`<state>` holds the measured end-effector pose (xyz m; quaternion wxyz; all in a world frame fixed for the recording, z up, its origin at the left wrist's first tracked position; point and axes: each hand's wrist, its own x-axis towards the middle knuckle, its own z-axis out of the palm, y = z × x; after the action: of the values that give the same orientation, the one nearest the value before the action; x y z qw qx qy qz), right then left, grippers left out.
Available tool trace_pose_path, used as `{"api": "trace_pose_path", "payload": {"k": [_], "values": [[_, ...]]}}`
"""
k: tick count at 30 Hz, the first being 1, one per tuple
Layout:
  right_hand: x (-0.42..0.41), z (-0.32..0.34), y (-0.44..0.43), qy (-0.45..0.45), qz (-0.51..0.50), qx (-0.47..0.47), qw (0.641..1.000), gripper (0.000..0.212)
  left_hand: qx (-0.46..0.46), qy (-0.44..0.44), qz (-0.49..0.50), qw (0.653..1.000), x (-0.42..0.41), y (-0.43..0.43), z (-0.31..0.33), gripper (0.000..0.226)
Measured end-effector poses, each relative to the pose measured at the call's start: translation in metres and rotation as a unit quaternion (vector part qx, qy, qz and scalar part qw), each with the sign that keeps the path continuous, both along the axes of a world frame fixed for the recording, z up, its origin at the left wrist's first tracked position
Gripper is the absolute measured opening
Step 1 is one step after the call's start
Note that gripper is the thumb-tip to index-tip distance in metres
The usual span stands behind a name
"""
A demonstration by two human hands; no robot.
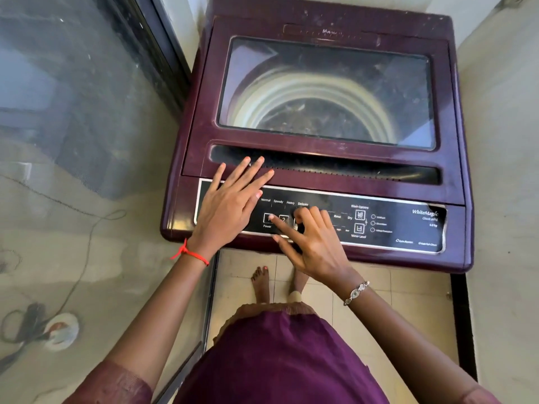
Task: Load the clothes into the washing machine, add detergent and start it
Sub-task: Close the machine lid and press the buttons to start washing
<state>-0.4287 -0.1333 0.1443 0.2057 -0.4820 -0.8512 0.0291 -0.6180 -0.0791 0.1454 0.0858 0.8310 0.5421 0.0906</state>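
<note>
Now, lid down, my left hand lies flat, my right hand pokes a straight finger at the Power button: starting remains.

maroon top-load washing machine, lid closed

On my left I see a large glass panel in a dark frame, its surface dusty and carrying pale reflections. Through it I make out a mottled grey floor with a thin wire looping across it and a white round object near the lower corner, a dark tool lying across it. Nearer me the floor is light beige tiles. A pale wall fills the right side, with a dark strip at its foot. The light is soft and even.
</note>
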Motion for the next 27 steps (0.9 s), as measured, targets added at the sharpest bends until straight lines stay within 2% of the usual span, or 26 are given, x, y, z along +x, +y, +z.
{"api": "trace_pose_path", "payload": {"k": [8, 14, 19, 27], "values": [[-0.005, -0.008, 0.002, -0.030, -0.015, 0.036, 0.999, 0.032, 0.011, 0.010, 0.042, 0.999, 0.008, -0.006, -0.004, 0.046], [-0.032, -0.015, 0.001, 0.028, -0.073, 0.088, 0.993, 0.018, 0.017, 0.001, 0.057, 0.998, 0.009, -0.007, -0.008, 0.047], [-0.036, -0.021, 0.005, 0.015, -0.088, 0.113, 0.990, 0.022, 0.031, -0.015, 0.071, 0.997, 0.014, -0.008, -0.009, 0.046], [-0.035, -0.023, 0.002, 0.051, -0.091, 0.118, 0.987, 0.019, 0.072, -0.072, 0.103, 0.989, 0.019, -0.013, -0.012, 0.036]]}}
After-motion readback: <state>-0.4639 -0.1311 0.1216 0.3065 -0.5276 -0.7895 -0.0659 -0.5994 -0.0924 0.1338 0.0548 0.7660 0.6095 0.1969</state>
